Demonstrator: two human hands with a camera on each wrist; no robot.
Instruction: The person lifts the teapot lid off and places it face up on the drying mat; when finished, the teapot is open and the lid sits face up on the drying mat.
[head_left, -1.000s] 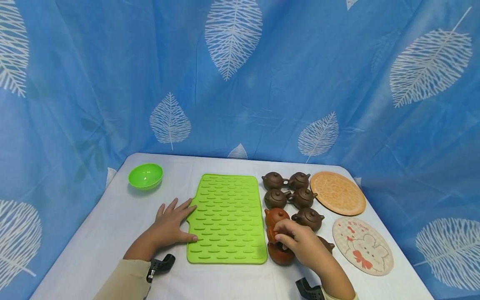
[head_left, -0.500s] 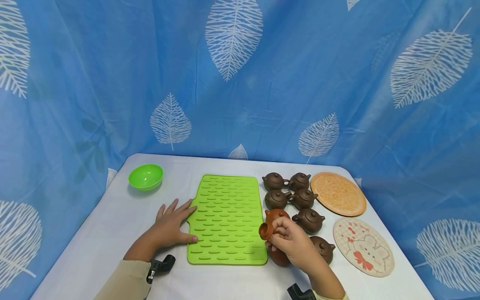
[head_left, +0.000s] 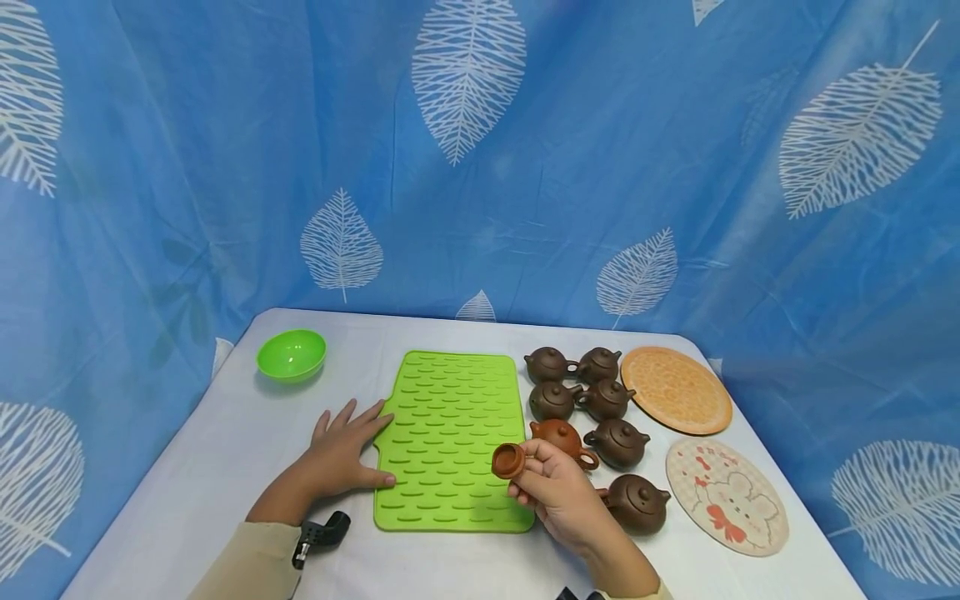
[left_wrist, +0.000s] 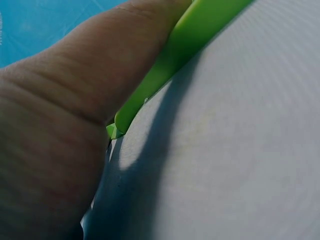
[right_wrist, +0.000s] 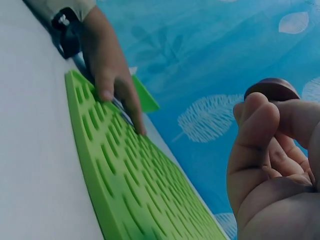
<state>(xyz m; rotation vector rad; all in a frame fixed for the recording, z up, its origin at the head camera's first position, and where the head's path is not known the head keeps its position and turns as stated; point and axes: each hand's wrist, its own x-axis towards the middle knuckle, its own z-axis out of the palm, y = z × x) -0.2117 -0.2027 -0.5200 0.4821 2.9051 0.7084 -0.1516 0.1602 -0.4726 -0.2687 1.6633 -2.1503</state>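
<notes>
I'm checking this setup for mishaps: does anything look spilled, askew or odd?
No spill or damage shows. The round reddish-brown piece in the right hand is tipped, its hollow facing the head camera; one reddish teapot stands out among dark teapots.

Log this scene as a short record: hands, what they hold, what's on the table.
Left hand: fingers spread, touching the mat's left edge
Right hand: pinches hollow piece
Hollow piece: reddish-brown, round, open side showing; lid or cup unclear
Dark teapots: six, right of the mat
Reddish teapot: one plainly in view, beside the dark ones
Bowl: green, far left
Orange disc: far right
Rabbit disc: far right, nearer
</notes>
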